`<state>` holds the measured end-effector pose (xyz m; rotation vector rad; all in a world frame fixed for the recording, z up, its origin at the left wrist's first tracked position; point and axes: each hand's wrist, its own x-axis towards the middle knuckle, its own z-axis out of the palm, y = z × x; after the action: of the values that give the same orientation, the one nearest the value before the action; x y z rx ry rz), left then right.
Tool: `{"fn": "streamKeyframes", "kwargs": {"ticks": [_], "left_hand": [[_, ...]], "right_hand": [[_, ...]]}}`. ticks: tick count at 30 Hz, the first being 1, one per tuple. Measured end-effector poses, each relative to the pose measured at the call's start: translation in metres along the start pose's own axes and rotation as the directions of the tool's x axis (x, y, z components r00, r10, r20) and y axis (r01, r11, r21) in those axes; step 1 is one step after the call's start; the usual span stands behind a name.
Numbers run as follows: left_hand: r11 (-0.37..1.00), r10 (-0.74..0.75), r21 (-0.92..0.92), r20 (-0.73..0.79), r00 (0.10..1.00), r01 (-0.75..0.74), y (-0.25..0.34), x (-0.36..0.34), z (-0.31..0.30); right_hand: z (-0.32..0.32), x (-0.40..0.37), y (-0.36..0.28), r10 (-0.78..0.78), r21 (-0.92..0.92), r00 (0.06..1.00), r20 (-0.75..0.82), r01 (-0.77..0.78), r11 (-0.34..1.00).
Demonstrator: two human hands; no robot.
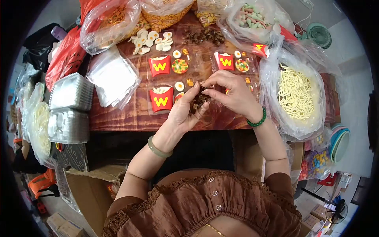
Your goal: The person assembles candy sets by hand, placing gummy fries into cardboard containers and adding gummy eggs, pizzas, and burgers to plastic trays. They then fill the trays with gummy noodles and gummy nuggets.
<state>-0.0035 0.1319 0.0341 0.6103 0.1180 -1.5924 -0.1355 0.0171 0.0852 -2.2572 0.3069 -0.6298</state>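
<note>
Inside the cupped left hand lie small, dark-brown, lumpy candies.

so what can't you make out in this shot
- Head view: brown pieces in the left hand, too small and half covered by fingers of the right hand.
- Head view: whether the right hand pinches one; its fingertips hide that.
- Head view: tray behind the right hand, partly hidden.
- Head view: orange bag, cut off by the top edge.

head camera | faces forward-down | close above right hand, table
</note>
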Motion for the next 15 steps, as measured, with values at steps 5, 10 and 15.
{"fn": "streamKeyframes", "kwargs": {"ticks": [5, 10, 15], "left_hand": [[0.995, 0.095, 0.001, 0.024, 0.995, -0.095, -0.004, -0.019, -0.028], [0.983, 0.179, 0.056, -0.034, 0.983, -0.177, -0.007, -0.028, -0.039], [0.966, 0.243, 0.117, -0.096, 0.965, -0.232, -0.018, -0.029, -0.044]], "right_hand": [[0.026, -0.007, 0.002, 0.312, 0.582, 0.935, 0.168, -0.350, 0.734], [0.032, 0.006, -0.005, 0.317, 0.372, 0.904, 0.286, -0.409, 0.833], [0.041, 0.014, -0.006, 0.128, -0.173, 0.942, 0.309, -0.077, 0.982]]}}
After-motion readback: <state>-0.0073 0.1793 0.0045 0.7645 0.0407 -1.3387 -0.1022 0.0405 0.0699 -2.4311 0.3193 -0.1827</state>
